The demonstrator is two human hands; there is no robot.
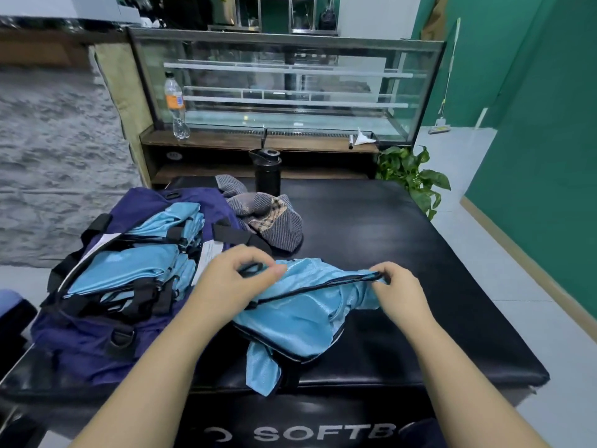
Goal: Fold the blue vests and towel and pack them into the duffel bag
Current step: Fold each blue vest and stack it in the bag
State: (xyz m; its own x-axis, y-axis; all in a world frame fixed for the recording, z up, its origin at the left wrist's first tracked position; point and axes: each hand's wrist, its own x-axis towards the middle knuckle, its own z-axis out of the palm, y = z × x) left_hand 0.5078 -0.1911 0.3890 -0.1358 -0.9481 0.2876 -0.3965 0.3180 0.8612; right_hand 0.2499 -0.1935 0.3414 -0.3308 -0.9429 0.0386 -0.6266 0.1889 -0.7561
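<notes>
A light blue vest (300, 315) with black trim lies crumpled on the black padded surface (420, 253) in front of me. My left hand (239, 276) pinches its black-edged strap at the left end. My right hand (399, 289) pinches the same trimmed edge at the right end. The navy duffel bag (97, 344) lies open to the left, with several folded blue vests (135, 270) stacked in it. A grey striped towel (268, 218) sits bunched behind the vest, beside the bag.
A black bottle (268, 171) stands at the back of the padded surface. Behind it is a glass display case (290, 85) with a plastic bottle (176, 105) on its ledge. A green plant (413, 176) grows at the right rear corner.
</notes>
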